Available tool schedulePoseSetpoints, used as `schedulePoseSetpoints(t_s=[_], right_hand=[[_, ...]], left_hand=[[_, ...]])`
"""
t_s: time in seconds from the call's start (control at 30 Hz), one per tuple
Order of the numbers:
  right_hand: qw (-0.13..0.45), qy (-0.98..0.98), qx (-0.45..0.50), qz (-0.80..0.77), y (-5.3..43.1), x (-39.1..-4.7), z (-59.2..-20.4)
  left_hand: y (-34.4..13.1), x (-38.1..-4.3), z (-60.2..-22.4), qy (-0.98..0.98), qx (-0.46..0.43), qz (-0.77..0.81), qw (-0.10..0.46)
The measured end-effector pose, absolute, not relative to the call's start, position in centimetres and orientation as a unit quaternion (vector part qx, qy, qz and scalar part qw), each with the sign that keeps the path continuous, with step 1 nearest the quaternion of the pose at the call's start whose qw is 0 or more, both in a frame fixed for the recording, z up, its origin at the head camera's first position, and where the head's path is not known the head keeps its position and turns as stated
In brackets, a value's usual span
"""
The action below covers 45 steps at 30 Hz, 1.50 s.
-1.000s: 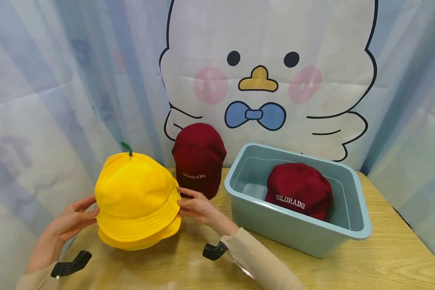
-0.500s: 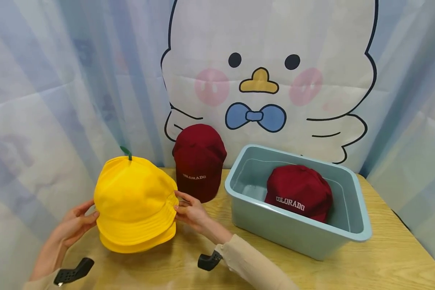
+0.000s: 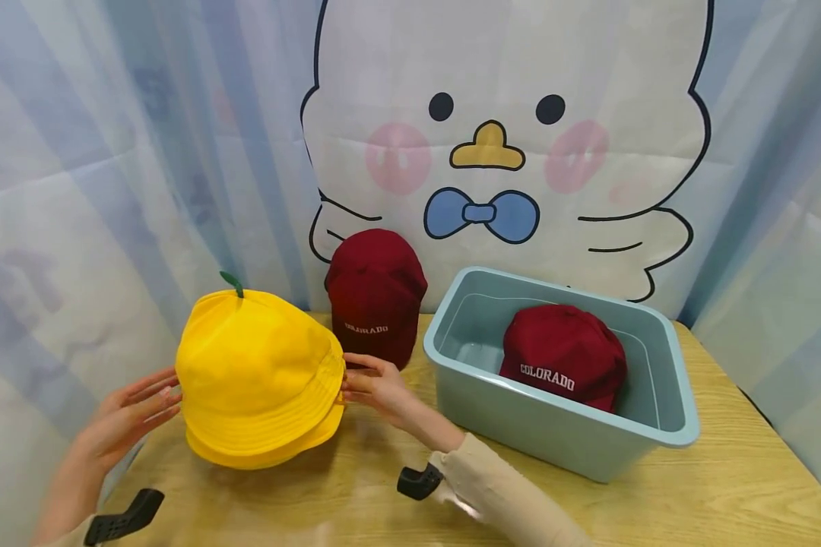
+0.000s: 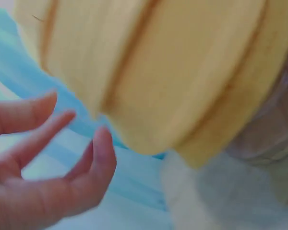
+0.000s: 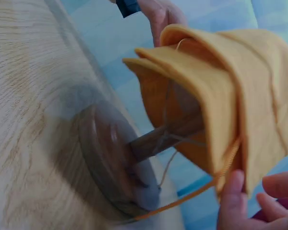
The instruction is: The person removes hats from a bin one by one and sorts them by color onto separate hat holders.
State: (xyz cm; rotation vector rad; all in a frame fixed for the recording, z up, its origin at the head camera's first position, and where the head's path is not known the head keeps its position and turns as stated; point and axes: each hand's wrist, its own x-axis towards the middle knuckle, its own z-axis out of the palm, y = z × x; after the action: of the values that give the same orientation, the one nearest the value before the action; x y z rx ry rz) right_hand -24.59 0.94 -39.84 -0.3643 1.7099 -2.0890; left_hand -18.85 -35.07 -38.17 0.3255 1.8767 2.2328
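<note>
Two yellow bucket hats (image 3: 253, 372), one nested over the other with their brims slightly offset, sit on a wooden stand (image 5: 170, 135) between the person's hands. A green leaf-shaped stem (image 3: 232, 282) tops the upper hat. In the right wrist view the stand's round base (image 5: 103, 148) rests on the wood-grain counter (image 3: 356, 501), and an orange cord (image 5: 187, 197) runs down from the brims toward it.

The left hand (image 3: 123, 418) is just beside the hats' left side, fingers loosely spread and grasping nothing; the left wrist view shows a gap between its fingertips and the yellow fabric. The right hand (image 3: 386, 395) is at the brims' right edge, thumb and fingers parted. Its thumb overlaps the edge, though whether it touches cannot be told.

Behind the right hand, a maroon COLORADO baseball cap (image 3: 376, 296) stands upright, bill downward. Farther right, well apart from both hands, a second maroon COLORADO cap (image 3: 564, 353) lies inside a pale blue plastic bin (image 3: 520, 414).
</note>
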Motion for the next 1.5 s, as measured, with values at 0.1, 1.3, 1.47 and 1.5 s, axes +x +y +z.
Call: schedulePoseSetpoints(t_s=[0.1, 1.3, 1.47, 1.5], right_hand=[[0.191, 0.656, -0.149, -0.715, 2.5, -23.7, -38.4], [-0.312, 0.905, -0.034, -0.287, 31.4, -16.3, -34.3], [-0.314, 0.902, -0.041, -0.292, 31.4, -16.3, -34.5], [-0.314, 0.902, -0.042, -0.292, 31.4, -16.3, -34.5]], left_hand=[[-35.6, -18.6, -37.7, 0.629, 0.091, 0.771, 0.042], [5.9, -29.0, -21.9, 0.850, 0.439, 0.288, -0.053], [9.5, -30.9, -22.0, 0.859, 0.454, 0.236, -0.021], [10.1, -31.1, -22.1, 0.859, 0.459, 0.225, -0.021]])
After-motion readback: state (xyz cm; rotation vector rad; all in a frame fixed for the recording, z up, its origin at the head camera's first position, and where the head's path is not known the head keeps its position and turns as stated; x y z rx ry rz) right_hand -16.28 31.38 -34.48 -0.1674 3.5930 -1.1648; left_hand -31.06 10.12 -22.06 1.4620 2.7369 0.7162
